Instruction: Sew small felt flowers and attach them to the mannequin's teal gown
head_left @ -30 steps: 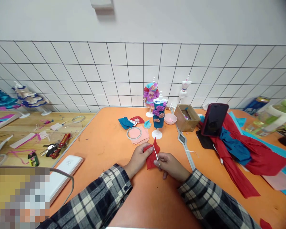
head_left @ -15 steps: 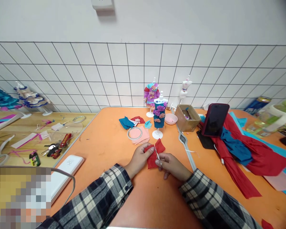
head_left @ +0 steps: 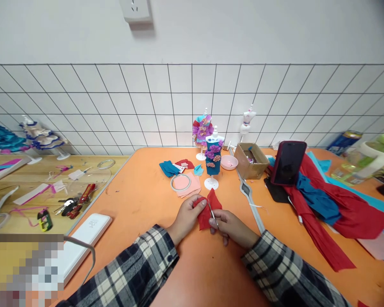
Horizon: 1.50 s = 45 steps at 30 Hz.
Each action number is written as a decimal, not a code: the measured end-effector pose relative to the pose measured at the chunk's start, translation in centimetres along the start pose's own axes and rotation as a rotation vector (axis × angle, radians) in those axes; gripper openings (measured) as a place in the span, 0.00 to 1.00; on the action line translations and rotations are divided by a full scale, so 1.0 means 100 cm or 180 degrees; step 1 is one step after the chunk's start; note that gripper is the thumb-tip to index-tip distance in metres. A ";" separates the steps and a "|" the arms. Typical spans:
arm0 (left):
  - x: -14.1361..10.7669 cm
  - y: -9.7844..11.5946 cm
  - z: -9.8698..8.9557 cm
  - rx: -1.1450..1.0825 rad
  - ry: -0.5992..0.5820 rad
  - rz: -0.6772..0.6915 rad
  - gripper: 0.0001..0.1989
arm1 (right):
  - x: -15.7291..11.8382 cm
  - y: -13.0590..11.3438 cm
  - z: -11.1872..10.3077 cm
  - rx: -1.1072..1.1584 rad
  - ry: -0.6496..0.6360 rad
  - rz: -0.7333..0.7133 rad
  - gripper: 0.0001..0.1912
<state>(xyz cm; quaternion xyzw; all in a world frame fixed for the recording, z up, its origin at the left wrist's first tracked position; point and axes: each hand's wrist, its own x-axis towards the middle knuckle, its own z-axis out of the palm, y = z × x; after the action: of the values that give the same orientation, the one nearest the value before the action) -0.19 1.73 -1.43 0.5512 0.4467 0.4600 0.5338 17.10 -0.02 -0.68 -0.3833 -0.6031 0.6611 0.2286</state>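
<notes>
Pinched in my left hand [head_left: 189,214] is a piece of red fabric [head_left: 204,220], held a little above the table. My right hand [head_left: 228,225] grips small scissors [head_left: 211,209], their blades lying across the cloth. One pointed corner of the fabric stands up beyond the blades. Just past the cloth stands a mini dress form [head_left: 213,160] in a blue dress with purple and pink flowers. Left of its base, a pale ring [head_left: 181,182] lies on pink fabric pieces [head_left: 193,186].
Behind are a cardboard box [head_left: 252,161], a pink bowl [head_left: 229,162] and two more dress forms. On the right, a phone [head_left: 289,163] stands propped beside red cloth [head_left: 323,238]. A white power bank [head_left: 83,243] with a cable lies left, near keys [head_left: 71,207] on a wooden table.
The view has tilted up slightly, so the scene sits lower. Both hands keep their holds; the red cloth's upright corner looks narrower and the scissors have shifted slightly against it.
</notes>
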 end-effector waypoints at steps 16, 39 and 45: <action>-0.001 0.000 0.000 0.0235 -0.0162 0.0132 0.14 | 0.000 -0.002 0.001 0.0076 0.0188 -0.0026 0.23; -0.006 0.006 -0.008 -0.0536 -0.0586 0.0653 0.20 | -0.004 -0.006 0.005 0.0452 -0.0128 -0.0156 0.21; -0.006 0.005 -0.008 -0.0708 -0.0453 0.0394 0.10 | -0.007 -0.009 0.004 0.0678 -0.0305 -0.0304 0.24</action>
<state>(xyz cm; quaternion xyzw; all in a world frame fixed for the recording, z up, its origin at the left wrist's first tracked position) -1.13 1.30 -0.90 0.5464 0.3191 0.4984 0.5926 17.08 -0.62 0.34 -0.2957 -0.5573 0.7273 0.2702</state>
